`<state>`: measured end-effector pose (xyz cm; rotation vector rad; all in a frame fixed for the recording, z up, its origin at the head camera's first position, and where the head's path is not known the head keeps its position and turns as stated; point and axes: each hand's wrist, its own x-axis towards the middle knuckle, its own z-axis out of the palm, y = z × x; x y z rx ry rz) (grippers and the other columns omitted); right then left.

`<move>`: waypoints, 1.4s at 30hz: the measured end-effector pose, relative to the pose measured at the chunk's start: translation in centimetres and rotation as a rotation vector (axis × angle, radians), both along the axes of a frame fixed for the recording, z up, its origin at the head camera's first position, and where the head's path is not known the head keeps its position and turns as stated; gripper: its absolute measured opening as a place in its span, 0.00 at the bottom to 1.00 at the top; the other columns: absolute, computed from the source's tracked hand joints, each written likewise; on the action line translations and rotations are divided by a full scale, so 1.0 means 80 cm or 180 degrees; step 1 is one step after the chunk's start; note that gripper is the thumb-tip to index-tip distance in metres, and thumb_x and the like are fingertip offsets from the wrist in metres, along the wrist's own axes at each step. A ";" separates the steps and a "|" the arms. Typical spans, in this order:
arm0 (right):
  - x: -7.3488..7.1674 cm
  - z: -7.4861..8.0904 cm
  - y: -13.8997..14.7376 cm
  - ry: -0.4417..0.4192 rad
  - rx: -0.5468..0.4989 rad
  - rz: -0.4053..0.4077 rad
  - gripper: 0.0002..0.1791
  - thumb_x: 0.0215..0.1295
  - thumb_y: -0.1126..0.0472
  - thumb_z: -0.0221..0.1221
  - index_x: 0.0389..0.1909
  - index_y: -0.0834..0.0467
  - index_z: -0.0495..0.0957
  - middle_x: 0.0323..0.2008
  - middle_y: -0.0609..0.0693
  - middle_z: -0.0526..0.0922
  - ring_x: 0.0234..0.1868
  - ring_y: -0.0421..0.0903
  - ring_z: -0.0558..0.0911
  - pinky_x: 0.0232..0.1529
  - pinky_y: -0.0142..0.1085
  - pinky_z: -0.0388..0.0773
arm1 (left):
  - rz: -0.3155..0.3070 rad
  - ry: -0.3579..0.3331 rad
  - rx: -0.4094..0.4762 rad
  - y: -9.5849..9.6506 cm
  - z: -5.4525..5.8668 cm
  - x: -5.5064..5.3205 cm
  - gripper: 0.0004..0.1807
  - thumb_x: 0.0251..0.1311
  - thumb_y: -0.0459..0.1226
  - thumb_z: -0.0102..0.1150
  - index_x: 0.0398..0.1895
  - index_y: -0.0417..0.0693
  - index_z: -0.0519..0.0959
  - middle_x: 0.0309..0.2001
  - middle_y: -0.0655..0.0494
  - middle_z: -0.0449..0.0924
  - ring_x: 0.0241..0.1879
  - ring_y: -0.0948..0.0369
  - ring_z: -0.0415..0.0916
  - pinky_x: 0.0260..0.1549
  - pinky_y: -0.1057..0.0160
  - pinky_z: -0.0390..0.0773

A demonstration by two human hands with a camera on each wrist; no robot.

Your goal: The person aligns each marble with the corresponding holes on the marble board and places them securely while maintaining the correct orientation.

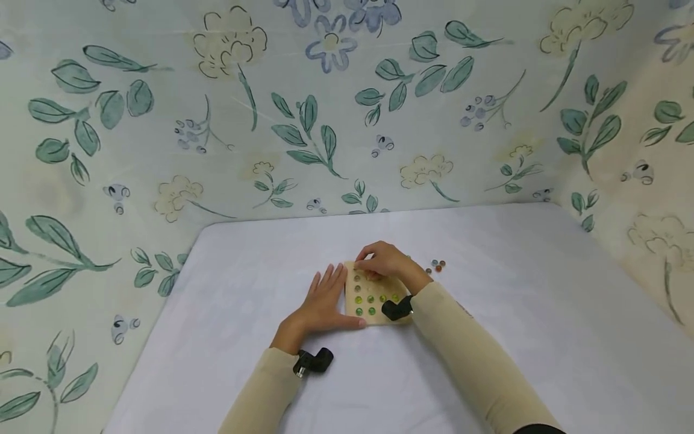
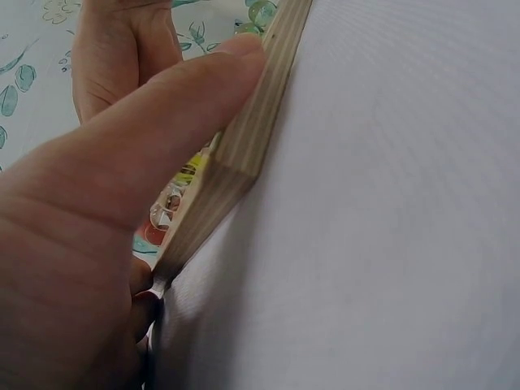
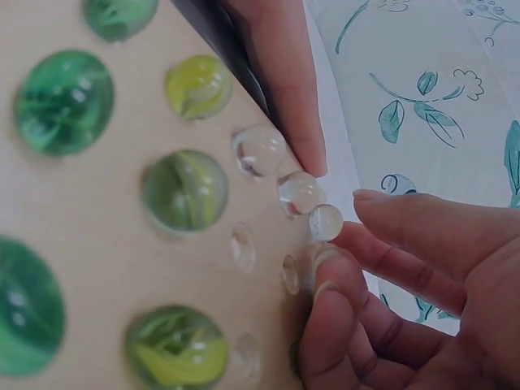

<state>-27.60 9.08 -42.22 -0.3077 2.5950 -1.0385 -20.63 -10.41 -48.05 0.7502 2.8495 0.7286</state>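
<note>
A square wooden board (image 1: 384,316) with rows of round hollows lies on the white table. Green and yellow-green glass marbles (image 3: 185,191) fill several hollows in its near rows. Along the left side clear marbles (image 3: 260,150) continue the line to the far left corner. There my right hand (image 1: 386,260) bends over the board, fingertips around the corner clear marble (image 3: 327,222), thumb close beside it; the other fingers are curled. My left hand (image 1: 322,303) lies with fingers extended along the board's left side, its thumb against the near edge.
Several loose marbles (image 1: 438,266), reddish and bluish, lie on the table (image 1: 504,289) beyond the board's right side, behind my right wrist. Black wrist cameras (image 1: 316,360) sit on both wrists. A flower-printed cloth (image 1: 303,144) hangs behind the table.
</note>
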 end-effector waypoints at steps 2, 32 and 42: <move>-0.002 0.002 -0.001 -0.0051 0.0014 0.0007 0.11 0.65 0.52 0.61 0.41 0.55 0.83 0.22 0.50 0.80 0.22 0.42 0.77 0.26 0.30 0.75 | -0.0007 -0.0026 -0.0015 -0.002 0.003 -0.002 0.70 0.40 0.73 0.60 0.77 0.44 0.40 0.77 0.50 0.36 0.76 0.53 0.28 0.71 0.48 0.28; -0.030 0.011 0.008 -0.0170 -0.0225 0.0231 0.14 0.66 0.52 0.61 0.45 0.57 0.82 0.24 0.54 0.81 0.22 0.44 0.79 0.28 0.32 0.78 | 0.0156 -0.0136 -0.0098 0.004 0.015 -0.017 0.69 0.41 0.72 0.61 0.77 0.44 0.40 0.78 0.51 0.36 0.76 0.54 0.28 0.71 0.49 0.29; -0.033 0.007 0.032 -0.0092 -0.0375 0.0280 0.13 0.67 0.53 0.60 0.45 0.56 0.82 0.24 0.52 0.82 0.23 0.44 0.81 0.28 0.34 0.81 | 0.0153 -0.0181 -0.0160 0.009 0.016 -0.017 0.71 0.40 0.74 0.60 0.77 0.45 0.38 0.78 0.53 0.34 0.75 0.56 0.26 0.71 0.51 0.27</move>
